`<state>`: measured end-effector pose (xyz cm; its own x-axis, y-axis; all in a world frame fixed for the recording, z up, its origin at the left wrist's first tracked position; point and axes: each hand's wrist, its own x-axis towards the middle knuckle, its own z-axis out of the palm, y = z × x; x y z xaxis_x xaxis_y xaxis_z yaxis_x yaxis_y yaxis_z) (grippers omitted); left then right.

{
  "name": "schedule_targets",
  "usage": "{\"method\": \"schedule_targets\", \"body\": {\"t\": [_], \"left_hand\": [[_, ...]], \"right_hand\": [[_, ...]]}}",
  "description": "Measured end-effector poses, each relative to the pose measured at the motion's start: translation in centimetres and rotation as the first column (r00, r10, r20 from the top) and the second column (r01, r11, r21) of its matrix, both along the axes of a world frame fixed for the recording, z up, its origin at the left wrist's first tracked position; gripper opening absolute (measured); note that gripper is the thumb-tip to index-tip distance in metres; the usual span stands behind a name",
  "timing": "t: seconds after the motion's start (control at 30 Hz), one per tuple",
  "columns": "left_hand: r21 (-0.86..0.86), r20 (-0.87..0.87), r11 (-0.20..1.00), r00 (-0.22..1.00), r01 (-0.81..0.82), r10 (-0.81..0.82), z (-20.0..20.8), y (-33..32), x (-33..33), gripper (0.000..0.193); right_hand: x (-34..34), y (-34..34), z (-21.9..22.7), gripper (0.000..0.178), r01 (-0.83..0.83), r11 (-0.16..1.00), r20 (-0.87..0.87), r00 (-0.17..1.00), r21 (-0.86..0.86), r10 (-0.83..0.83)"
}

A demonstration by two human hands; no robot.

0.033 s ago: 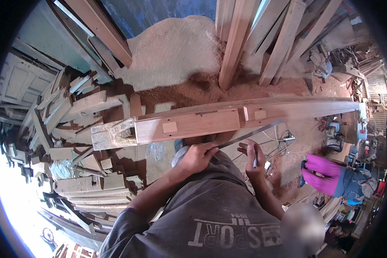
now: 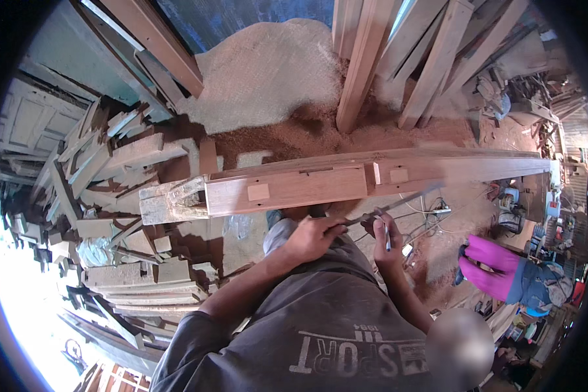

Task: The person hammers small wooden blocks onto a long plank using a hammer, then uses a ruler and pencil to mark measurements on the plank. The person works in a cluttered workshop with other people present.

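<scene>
My left hand (image 2: 309,239) is closed on one end of a long, thin, dark flat strip (image 2: 408,197), which looks like a metal ruler or blade. The strip slants up to the right, its far end blurred and over the near edge of the timber beam. In my right hand (image 2: 384,243) a slim pale pen (image 2: 387,236) is gripped, tip down. The fingertips of that hand are close against the strip; whether they touch it I cannot tell. Beyond both hands lies the reddish beam (image 2: 320,187), with lighter rectangular patches and a small notch.
A rough wood block (image 2: 170,204) is at the beam's left end. Scrap boards (image 2: 144,287) pile up at the left. Upright planks (image 2: 362,72) lean at the back. Cables (image 2: 431,210) lie on the floor right of my hands. A person in purple trousers (image 2: 493,255) is farther right.
The strip has shifted slightly up and to the right with my left hand. My right hand's fingers have drawn in closer to the strip and curled more around the pen.
</scene>
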<state>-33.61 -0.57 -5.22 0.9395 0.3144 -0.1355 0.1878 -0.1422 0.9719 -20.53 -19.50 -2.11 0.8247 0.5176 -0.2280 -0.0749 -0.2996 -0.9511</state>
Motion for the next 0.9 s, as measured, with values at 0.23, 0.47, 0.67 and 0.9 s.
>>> {"method": "schedule_targets", "body": {"t": [0.23, 0.47, 0.67, 0.9], "left_hand": [[-0.143, 0.1, 0.984, 0.991, 0.106, -0.092, -0.6, -0.9, 3.6, 0.027], [-0.11, 0.079, 0.979, 0.984, 0.171, -0.163, -1.8, -0.3, 2.8, 0.023], [-0.024, -0.053, 0.992, 0.991, 0.122, -0.123, -3.2, 0.7, 0.5, 0.026], [0.09, -0.103, 0.996, 0.995, 0.02, -0.011, -3.6, 0.5, -0.8, 0.05]], "right_hand": [[4.1, 1.0, -1.0, 0.026, -0.071, 0.996, 0.093, 0.993, -0.063, 0.076], [5.7, 1.3, 0.1, 0.023, -0.283, 0.912, 0.194, 0.917, -0.295, 0.348], [7.7, 0.5, 0.3, 0.023, -0.303, 0.868, 0.213, 0.889, -0.393, 0.406], [6.7, -0.1, 1.8, 0.027, -0.325, 0.751, 0.293, 0.775, -0.574, 0.559]]}}
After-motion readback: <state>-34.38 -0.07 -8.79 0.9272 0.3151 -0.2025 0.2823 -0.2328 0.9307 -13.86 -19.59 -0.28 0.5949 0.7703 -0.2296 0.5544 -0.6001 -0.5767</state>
